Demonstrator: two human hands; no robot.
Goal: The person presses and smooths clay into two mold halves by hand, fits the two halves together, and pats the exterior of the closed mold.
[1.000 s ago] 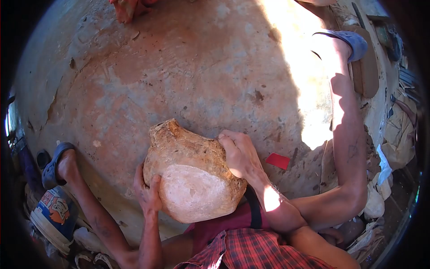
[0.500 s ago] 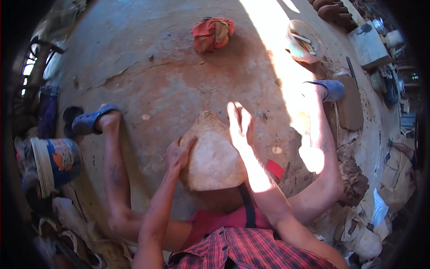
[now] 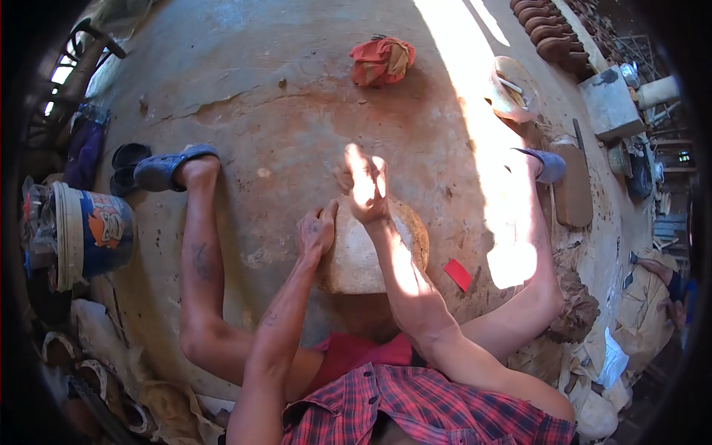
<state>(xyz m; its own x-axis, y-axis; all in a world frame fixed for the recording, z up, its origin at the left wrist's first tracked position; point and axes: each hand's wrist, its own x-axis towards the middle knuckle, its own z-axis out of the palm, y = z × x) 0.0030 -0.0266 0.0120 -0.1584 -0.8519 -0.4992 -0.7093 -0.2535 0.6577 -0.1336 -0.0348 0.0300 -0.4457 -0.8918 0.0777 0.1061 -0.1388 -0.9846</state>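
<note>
A pale, rounded block with a rough brown rim [image 3: 354,256], like a plaster or clay mould, stands on the floor between my knees. My left hand [image 3: 317,231] grips its left edge, fingers bent over the side. My right hand [image 3: 366,185] is over the block's far end with its fingers stretched out; whether it touches the surface I cannot tell. My right forearm crosses in front of part of the block. On the floor to the right lies a small red flat piece [image 3: 457,275].
A crumpled red cloth [image 3: 381,61] lies ahead. A labelled bucket [image 3: 96,231] stands left. On the right are a shallow bowl [image 3: 512,93], a brown slab [image 3: 573,185], a lump of clay [image 3: 572,304], a grey box [image 3: 611,104] and several curved brown pieces [image 3: 549,31]. Another person's arm [image 3: 653,267] shows far right.
My right hand has moved from the block's right side to over its far end. The block looks turned, its narrow end no longer pointing straight away. My left hand stays on its left edge.
</note>
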